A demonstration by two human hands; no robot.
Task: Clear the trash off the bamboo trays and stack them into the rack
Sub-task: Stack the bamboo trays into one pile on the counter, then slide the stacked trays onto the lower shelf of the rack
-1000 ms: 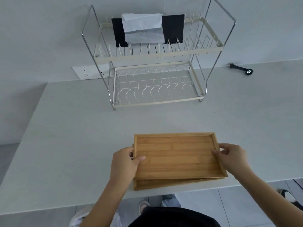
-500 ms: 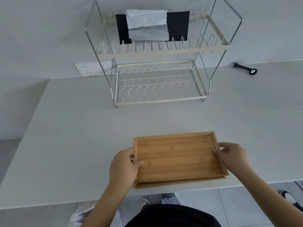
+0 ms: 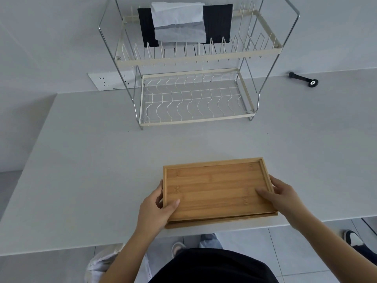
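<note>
Two bamboo trays lie stacked near the front edge of the grey counter. The top bamboo tray [image 3: 216, 188] has nothing in it, and only the front rim of the lower tray [image 3: 222, 221] shows beneath it. My left hand [image 3: 157, 209] grips the top tray's left edge, thumb on its floor. My right hand [image 3: 281, 197] holds the right edge, fingers resting inside. A two-tier wire dish rack [image 3: 195, 101] stands at the back of the counter with nothing on its lower shelf.
Black and grey-white cloths [image 3: 179, 23] hang over the rack's upper tier. A small black tool [image 3: 304, 79] lies at the back right. A wall socket [image 3: 111, 80] sits left of the rack. A pale bag [image 3: 102, 262] is on the floor below the counter edge.
The view has shifted a little, so the rack appears higher and the trays squarer. The top tray now sits more evenly over the lower one. Both hands keep their hold.
</note>
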